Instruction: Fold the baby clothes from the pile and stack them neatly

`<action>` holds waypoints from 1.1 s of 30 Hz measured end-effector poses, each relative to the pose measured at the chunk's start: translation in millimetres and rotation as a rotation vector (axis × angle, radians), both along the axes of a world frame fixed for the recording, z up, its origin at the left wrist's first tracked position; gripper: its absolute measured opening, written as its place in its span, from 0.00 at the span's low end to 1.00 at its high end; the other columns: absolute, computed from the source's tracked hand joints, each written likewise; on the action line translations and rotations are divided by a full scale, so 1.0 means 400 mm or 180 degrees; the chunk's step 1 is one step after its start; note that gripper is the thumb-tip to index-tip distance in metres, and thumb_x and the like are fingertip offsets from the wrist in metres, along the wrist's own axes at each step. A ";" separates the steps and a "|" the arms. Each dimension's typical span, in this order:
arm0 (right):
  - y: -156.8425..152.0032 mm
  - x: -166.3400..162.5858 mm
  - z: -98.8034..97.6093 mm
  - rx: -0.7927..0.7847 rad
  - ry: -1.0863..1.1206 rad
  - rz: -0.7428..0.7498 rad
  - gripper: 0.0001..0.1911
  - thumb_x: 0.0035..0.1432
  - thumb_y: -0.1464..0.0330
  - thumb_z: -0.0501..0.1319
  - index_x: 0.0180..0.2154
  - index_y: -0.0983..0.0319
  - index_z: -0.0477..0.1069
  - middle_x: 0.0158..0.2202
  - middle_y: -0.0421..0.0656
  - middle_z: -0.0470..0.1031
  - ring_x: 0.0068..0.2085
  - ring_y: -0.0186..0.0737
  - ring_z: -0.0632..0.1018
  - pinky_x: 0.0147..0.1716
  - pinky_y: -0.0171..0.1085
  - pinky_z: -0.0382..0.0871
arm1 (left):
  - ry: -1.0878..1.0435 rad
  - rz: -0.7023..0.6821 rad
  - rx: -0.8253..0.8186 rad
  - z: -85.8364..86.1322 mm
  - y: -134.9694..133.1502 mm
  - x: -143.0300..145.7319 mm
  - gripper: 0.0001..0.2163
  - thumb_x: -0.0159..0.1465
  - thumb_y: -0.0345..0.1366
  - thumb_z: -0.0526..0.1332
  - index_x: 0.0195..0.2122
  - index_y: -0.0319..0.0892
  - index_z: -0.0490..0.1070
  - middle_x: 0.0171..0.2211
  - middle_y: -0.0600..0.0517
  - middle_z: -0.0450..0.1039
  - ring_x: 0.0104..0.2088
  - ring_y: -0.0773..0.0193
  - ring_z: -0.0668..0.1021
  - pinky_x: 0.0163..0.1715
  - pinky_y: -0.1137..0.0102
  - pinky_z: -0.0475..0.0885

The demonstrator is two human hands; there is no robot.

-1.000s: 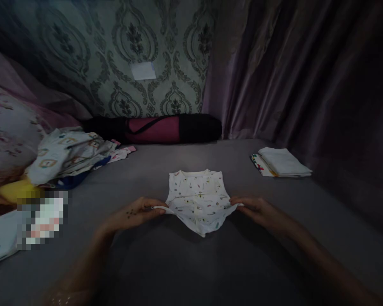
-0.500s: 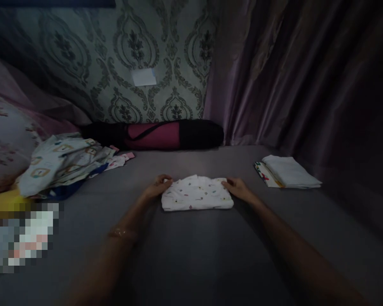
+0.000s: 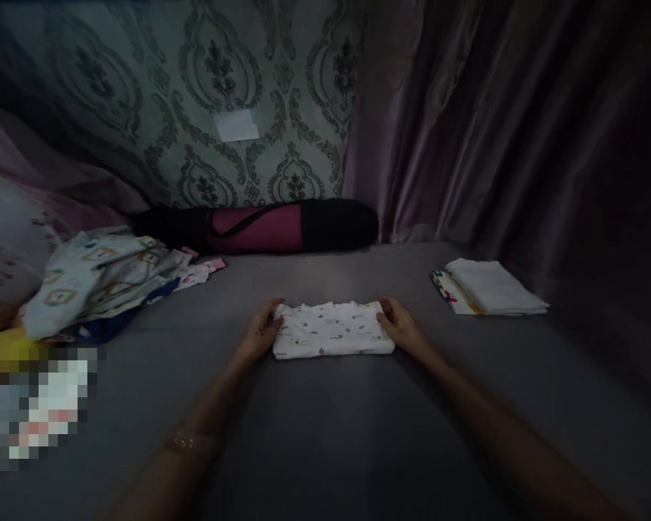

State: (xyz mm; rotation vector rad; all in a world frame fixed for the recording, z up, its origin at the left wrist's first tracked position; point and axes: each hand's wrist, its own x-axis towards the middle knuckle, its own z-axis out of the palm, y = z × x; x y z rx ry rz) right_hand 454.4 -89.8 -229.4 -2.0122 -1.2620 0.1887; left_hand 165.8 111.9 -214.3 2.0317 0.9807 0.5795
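Note:
A small white printed garment lies folded into a flat rectangle on the grey bed surface. My left hand grips its left edge, fingers curled over the cloth. At the right edge my right hand holds on the same way. Both arms reach forward from the bottom of the view.
A stack of folded cloths lies at the right near the purple curtain. A heap of unfolded printed clothes sits at the left beside a floral pillow. A black and pink rolled bag rests against the patterned wall.
The garment's lower half was folded up away from me, making a flat rectangle. Both hands moved forward with it and now grip its two side edges.

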 end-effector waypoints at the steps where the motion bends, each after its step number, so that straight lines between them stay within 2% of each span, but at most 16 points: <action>1: -0.005 -0.005 0.006 0.0034 -0.0095 0.0023 0.17 0.58 0.67 0.54 0.51 0.59 0.63 0.35 0.42 0.75 0.35 0.38 0.75 0.35 0.36 0.69 | -0.0059 -0.0001 0.0131 -0.002 -0.002 0.005 0.23 0.60 0.38 0.55 0.57 0.41 0.63 0.30 0.53 0.70 0.34 0.61 0.75 0.36 0.66 0.71; 6: -0.018 -0.023 0.027 0.0014 -0.0442 -0.0039 0.15 0.62 0.66 0.50 0.50 0.60 0.61 0.41 0.48 0.74 0.40 0.43 0.76 0.39 0.39 0.68 | -0.0320 -0.0057 0.0551 -0.025 0.000 0.016 0.23 0.62 0.37 0.52 0.59 0.42 0.61 0.46 0.47 0.71 0.48 0.58 0.73 0.49 0.62 0.67; 13: -0.015 -0.017 0.025 -0.0358 -0.0548 -0.0088 0.11 0.62 0.70 0.51 0.47 0.61 0.63 0.41 0.48 0.74 0.41 0.42 0.76 0.40 0.38 0.66 | 0.0127 -0.0165 0.0851 -0.059 0.014 -0.004 0.23 0.62 0.34 0.52 0.60 0.40 0.58 0.41 0.48 0.70 0.43 0.59 0.73 0.47 0.62 0.68; 15: -0.012 -0.025 0.042 -0.0502 -0.0667 -0.0247 0.12 0.61 0.70 0.52 0.47 0.62 0.64 0.41 0.49 0.74 0.41 0.43 0.75 0.40 0.38 0.66 | 0.0358 0.0010 0.1029 -0.052 0.011 -0.005 0.24 0.61 0.33 0.54 0.59 0.39 0.59 0.41 0.46 0.68 0.42 0.58 0.73 0.45 0.62 0.69; 17: -0.001 -0.044 0.066 -0.0615 -0.0924 -0.0387 0.12 0.62 0.71 0.52 0.47 0.63 0.66 0.43 0.51 0.73 0.43 0.44 0.75 0.41 0.38 0.65 | 0.0536 0.0240 0.1434 -0.034 -0.005 0.004 0.23 0.60 0.32 0.55 0.58 0.39 0.61 0.44 0.43 0.67 0.44 0.56 0.73 0.46 0.60 0.68; 19: 0.023 -0.074 0.088 -0.0634 -0.1177 -0.0310 0.13 0.63 0.71 0.50 0.47 0.63 0.67 0.46 0.52 0.72 0.46 0.45 0.73 0.44 0.40 0.64 | 0.0601 0.0277 0.1859 -0.008 -0.040 0.024 0.20 0.61 0.31 0.55 0.55 0.40 0.64 0.47 0.42 0.67 0.47 0.54 0.72 0.48 0.58 0.67; 21: 0.061 -0.109 0.104 -0.0581 -0.1272 0.0070 0.14 0.64 0.70 0.50 0.48 0.62 0.68 0.47 0.50 0.73 0.49 0.44 0.72 0.49 0.40 0.61 | 0.0576 -0.0049 0.2056 0.021 -0.093 0.052 0.16 0.63 0.31 0.52 0.52 0.42 0.67 0.47 0.43 0.69 0.48 0.55 0.72 0.50 0.59 0.66; 23: 0.106 -0.143 0.113 -0.0541 -0.1217 0.0558 0.15 0.64 0.71 0.52 0.50 0.61 0.68 0.49 0.48 0.73 0.52 0.43 0.70 0.52 0.40 0.58 | 0.0535 -0.0599 0.2037 0.043 -0.153 0.081 0.13 0.66 0.33 0.51 0.48 0.42 0.70 0.45 0.45 0.71 0.47 0.57 0.73 0.49 0.61 0.66; 25: 0.146 -0.170 0.117 -0.0626 -0.1078 0.0838 0.17 0.63 0.71 0.54 0.53 0.61 0.67 0.52 0.47 0.72 0.54 0.43 0.68 0.53 0.41 0.57 | 0.0561 -0.0957 0.1979 0.055 -0.205 0.104 0.12 0.67 0.36 0.50 0.44 0.42 0.72 0.44 0.46 0.73 0.47 0.58 0.74 0.50 0.62 0.67; 27: 0.176 -0.186 0.119 -0.0765 -0.0951 0.0913 0.19 0.61 0.71 0.55 0.55 0.61 0.66 0.54 0.47 0.71 0.55 0.44 0.68 0.52 0.42 0.57 | 0.0635 -0.1080 0.1927 0.056 -0.238 0.116 0.13 0.68 0.37 0.49 0.44 0.42 0.73 0.46 0.46 0.73 0.49 0.58 0.74 0.51 0.63 0.66; 30: 0.197 -0.194 0.121 -0.0857 -0.0884 0.0906 0.21 0.59 0.73 0.57 0.55 0.62 0.66 0.52 0.47 0.72 0.52 0.43 0.69 0.51 0.41 0.57 | 0.0832 -0.1120 0.1898 0.048 -0.254 0.119 0.16 0.69 0.39 0.47 0.51 0.40 0.70 0.52 0.44 0.71 0.53 0.58 0.72 0.56 0.62 0.64; 33: 0.200 -0.196 0.121 -0.0904 -0.0985 0.0919 0.16 0.59 0.73 0.57 0.49 0.61 0.71 0.48 0.46 0.74 0.49 0.43 0.69 0.49 0.40 0.58 | 0.1109 -0.1117 0.1886 0.039 -0.253 0.114 0.20 0.70 0.41 0.45 0.58 0.38 0.64 0.58 0.43 0.66 0.60 0.57 0.66 0.61 0.59 0.57</action>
